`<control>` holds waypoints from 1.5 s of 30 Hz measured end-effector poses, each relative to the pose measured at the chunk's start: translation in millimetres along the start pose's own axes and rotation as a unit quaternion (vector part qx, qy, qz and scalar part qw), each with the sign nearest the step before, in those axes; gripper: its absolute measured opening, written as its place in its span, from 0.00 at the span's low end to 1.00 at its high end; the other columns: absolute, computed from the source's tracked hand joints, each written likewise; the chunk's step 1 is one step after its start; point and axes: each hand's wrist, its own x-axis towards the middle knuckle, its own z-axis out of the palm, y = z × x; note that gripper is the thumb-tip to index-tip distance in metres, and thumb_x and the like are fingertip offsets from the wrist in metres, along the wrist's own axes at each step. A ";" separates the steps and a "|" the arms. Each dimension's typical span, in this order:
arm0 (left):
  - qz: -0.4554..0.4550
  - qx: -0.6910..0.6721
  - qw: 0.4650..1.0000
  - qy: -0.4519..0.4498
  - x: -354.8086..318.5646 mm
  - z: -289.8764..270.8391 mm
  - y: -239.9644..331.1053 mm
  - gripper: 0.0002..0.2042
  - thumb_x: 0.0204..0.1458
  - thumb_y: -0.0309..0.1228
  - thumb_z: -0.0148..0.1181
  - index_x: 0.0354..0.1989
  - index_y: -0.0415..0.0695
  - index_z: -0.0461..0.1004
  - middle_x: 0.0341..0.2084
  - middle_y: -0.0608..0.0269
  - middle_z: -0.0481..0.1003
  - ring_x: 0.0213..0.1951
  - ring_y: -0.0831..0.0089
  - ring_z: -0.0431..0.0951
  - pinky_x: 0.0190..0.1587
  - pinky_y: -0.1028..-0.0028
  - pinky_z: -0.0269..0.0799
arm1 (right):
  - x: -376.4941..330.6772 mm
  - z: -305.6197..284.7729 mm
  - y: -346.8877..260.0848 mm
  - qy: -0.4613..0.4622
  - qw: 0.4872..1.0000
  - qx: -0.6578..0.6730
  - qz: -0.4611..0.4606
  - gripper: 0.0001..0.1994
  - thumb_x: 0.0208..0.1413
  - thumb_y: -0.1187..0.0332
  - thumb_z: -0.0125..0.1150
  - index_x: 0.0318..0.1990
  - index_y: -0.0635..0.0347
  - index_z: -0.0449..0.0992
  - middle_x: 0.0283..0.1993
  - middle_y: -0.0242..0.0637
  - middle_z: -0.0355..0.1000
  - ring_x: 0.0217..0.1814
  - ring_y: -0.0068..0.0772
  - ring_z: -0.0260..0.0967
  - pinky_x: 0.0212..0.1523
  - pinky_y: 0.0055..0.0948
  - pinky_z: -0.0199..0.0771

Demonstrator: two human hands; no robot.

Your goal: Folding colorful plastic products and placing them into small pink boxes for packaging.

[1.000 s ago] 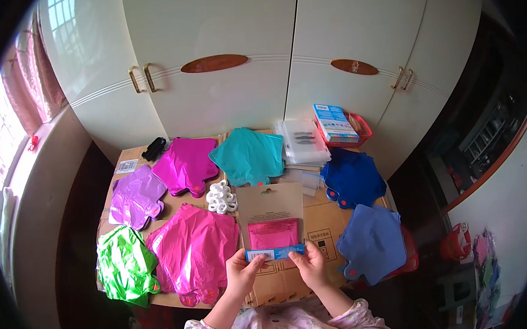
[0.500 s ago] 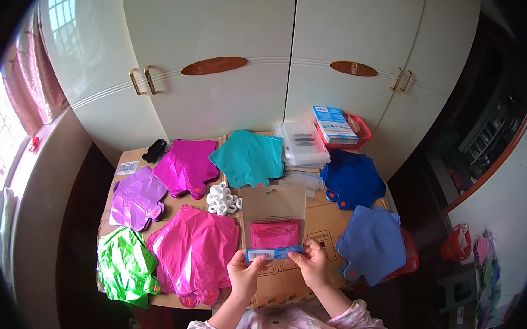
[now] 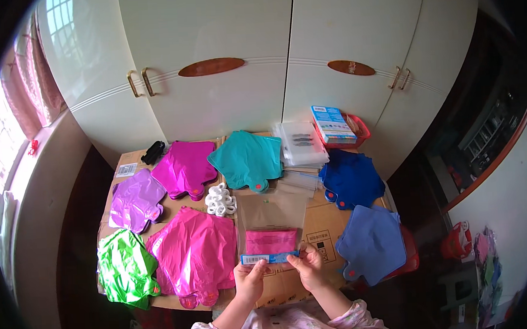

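Between my two hands is a clear plastic bag (image 3: 271, 213) with a folded pink foil piece (image 3: 271, 241) inside, low down. A blue printed strip (image 3: 275, 258) with a barcode runs along its near edge. My left hand (image 3: 250, 280) pinches that edge at the left corner, thumb on top. Thumb and fingers of my right hand (image 3: 308, 267) grip the right corner. The bag is held over the cardboard, right of a pile of shiny pink foil sheets (image 3: 193, 253). Just beyond its left side sits a heap of white rings (image 3: 220, 201).
Foil stacks surround the work: green (image 3: 127, 266), lilac (image 3: 136, 201), magenta (image 3: 185, 167), teal (image 3: 246, 159), dark blue (image 3: 353, 178), grey-blue (image 3: 372, 242). Clear bags (image 3: 303, 144) lie at the back, beside a red basket (image 3: 361, 135) bearing a blue-white box (image 3: 333, 124). White cabinets (image 3: 206, 23) stand behind the cardboard (image 3: 292, 290).
The bag has shifted slightly left and nearer to me, its top now spread wider. Both hands keep their grip on its near edge.
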 end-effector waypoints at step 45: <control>-0.061 0.150 0.980 -0.112 -7.6 -43.6 65.4 0.08 0.51 0.20 0.61 0.40 0.35 0.75 0.34 0.60 0.79 0.36 0.74 0.79 0.40 0.73 0.77 | 40.3 -20.5 -113.9 -0.186 0.950 -0.216 0.127 0.09 0.52 0.77 0.64 0.38 0.62 0.69 0.32 0.29 0.74 0.34 0.14 0.69 0.35 0.16 0.69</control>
